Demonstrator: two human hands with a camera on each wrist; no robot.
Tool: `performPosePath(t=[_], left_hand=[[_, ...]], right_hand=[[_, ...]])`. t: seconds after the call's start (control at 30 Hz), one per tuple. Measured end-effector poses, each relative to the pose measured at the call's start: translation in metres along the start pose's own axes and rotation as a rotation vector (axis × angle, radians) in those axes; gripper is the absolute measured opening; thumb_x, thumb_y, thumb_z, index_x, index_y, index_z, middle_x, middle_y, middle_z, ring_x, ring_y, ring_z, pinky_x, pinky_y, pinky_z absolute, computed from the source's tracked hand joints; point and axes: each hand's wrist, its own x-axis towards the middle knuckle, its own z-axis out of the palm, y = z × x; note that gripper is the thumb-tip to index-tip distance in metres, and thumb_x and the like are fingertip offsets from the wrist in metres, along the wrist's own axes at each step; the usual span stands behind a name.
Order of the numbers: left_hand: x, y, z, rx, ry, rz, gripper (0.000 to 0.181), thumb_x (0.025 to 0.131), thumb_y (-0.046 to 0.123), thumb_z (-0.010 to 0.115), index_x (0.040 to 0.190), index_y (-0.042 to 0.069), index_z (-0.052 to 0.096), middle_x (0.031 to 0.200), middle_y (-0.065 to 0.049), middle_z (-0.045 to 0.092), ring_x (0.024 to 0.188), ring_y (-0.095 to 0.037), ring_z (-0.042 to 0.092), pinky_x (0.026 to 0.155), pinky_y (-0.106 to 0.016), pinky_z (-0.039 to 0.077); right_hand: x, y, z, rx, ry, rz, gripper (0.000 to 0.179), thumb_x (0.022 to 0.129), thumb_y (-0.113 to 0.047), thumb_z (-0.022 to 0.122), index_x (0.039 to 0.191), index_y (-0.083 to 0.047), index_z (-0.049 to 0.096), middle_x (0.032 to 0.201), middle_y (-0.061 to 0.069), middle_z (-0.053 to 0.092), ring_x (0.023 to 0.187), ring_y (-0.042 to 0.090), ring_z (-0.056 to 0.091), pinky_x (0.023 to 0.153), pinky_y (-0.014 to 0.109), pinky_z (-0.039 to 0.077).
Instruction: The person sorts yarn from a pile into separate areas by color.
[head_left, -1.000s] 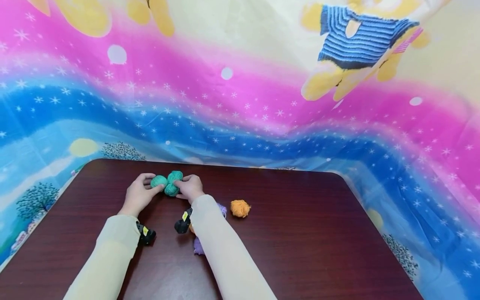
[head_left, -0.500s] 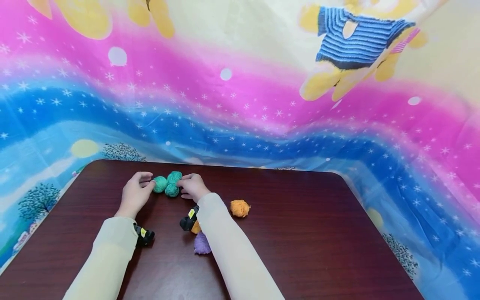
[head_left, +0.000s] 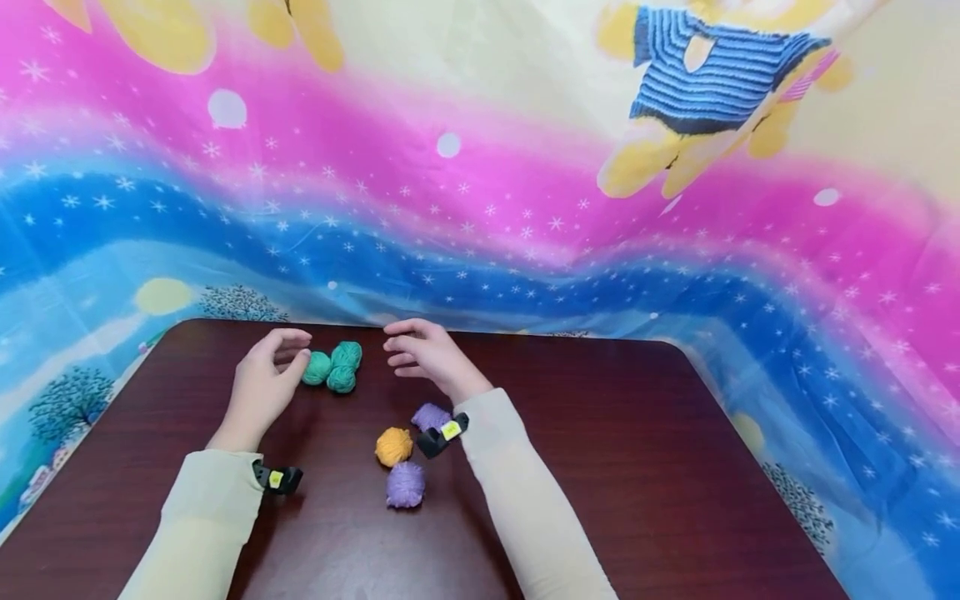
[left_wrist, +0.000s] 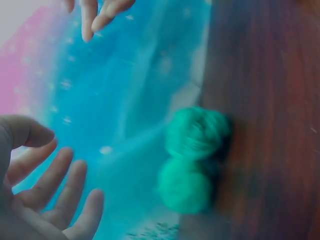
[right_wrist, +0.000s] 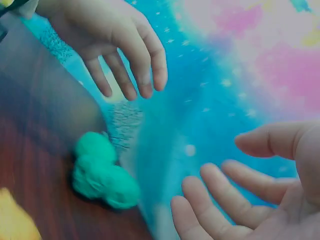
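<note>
Three green yarn balls (head_left: 342, 367) sit touching in a cluster near the table's far left; all three show in the right wrist view as a green clump (right_wrist: 102, 172). Just left of them is my left hand (head_left: 264, 379), its fingers loosely bent and nothing in its grasp. Whether its thumb tip touches the nearest ball is unclear in the head view, but the left wrist view shows a gap between the left hand (left_wrist: 50, 190) and the green balls (left_wrist: 192, 155). Farther right, my right hand (head_left: 435, 354) hovers apart from the cluster, fingers spread and holding nothing.
Nearer on the dark wooden table (head_left: 637, 483) lie an orange yarn ball (head_left: 393, 447), a purple one (head_left: 406, 485) touching or close to it, and another purple ball (head_left: 430, 417) partly behind the right wrist camera (head_left: 442, 435). A printed curtain (head_left: 525, 208) hangs behind the table.
My right hand has let go of the green balls and moved right; the left has drawn back slightly left. The right forearm now covers one orange ball and uncovers the nearer purple and orange ones.
</note>
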Motion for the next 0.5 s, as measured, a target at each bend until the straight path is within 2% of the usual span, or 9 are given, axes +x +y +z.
performPosePath(t=[0.17, 0.33, 0.5], left_hand=[[-0.006, 0.021, -0.003, 0.006, -0.065, 0.065, 0.027, 0.104, 0.018, 0.057, 0.126, 0.004, 0.062, 0.127, -0.017, 0.061, 0.114, -0.036, 0.062, 0.092, -0.054, 0.052], [-0.012, 0.042, -0.001, 0.002, -0.097, 0.120, 0.024, 0.103, 0.018, 0.059, 0.124, 0.007, 0.063, 0.129, -0.015, 0.060, 0.110, -0.036, 0.064, 0.090, -0.056, 0.054], [-0.019, 0.059, 0.002, 0.026, -0.167, 0.194, 0.024, 0.102, 0.016, 0.061, 0.125, 0.010, 0.064, 0.125, -0.011, 0.062, 0.109, -0.030, 0.062, 0.092, -0.056, 0.053]], right_hand=[[-0.027, -0.005, -0.021, -0.157, 0.004, -0.135, 0.023, 0.102, -0.012, 0.060, 0.123, -0.006, 0.068, 0.109, 0.014, 0.069, 0.086, 0.020, 0.068, 0.090, 0.042, 0.058], [-0.051, -0.008, -0.034, -0.396, 0.061, -0.262, 0.020, 0.101, -0.015, 0.063, 0.120, -0.010, 0.070, 0.106, 0.010, 0.070, 0.087, 0.020, 0.067, 0.083, 0.037, 0.057], [-0.071, -0.006, -0.046, -0.561, 0.112, -0.292, 0.019, 0.100, -0.020, 0.065, 0.118, -0.016, 0.070, 0.110, 0.003, 0.070, 0.093, 0.018, 0.065, 0.081, 0.037, 0.055]])
